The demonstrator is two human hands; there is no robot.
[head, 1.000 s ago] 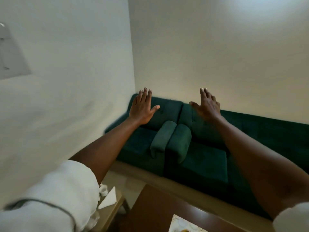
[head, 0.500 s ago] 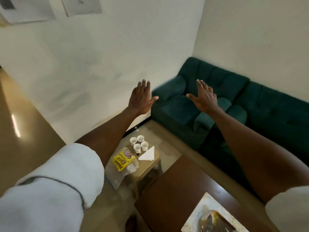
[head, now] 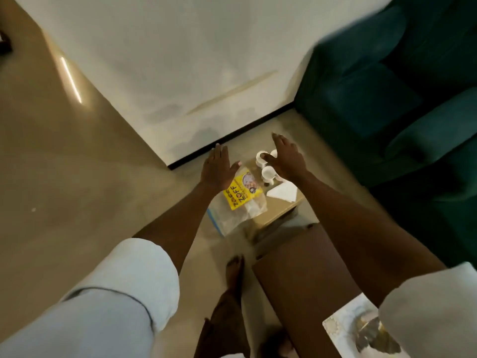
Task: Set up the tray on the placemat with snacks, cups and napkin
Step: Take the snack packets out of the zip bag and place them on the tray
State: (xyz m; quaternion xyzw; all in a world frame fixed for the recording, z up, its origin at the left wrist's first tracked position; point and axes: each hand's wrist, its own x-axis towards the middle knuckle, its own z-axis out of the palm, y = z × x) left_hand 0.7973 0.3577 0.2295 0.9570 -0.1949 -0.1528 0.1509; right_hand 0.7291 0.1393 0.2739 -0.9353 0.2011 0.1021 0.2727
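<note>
- Since the earlier frame the view has tipped down; both hands now hover at frame centre over the small beige side table (head: pixel 277 212).
- Left hand (head: pixel 216 167) spread flat, empty, above the clear zip bag with yellow snack packet (head: pixel 244 193).
- Right hand (head: pixel 286 158) spread, empty, over the small white cups (head: pixel 268 174); folded white napkin (head: pixel 282 191) just beside them.
- Marbled placemat (head: pixel 343 332) lies at lower right on the dark brown table (head: pixel 296 267).

Snack bag (head: pixel 242 195): clear zip pouch with a yellow printed label, lying flat and overhanging the near-left edge of the small beige side table (head: pixel 277 211). Cups (head: pixel 267 174): small, white, upright, clustered at the table's far end; my outstretched arm partly hides them. Napkin (head: pixel 282 192): white, folded, flat, just beside the cups. Placemat (head: pixel 346 329): pale, marbled, flat on the brown table (head: pixel 296 275), partly under my sleeve.
</note>
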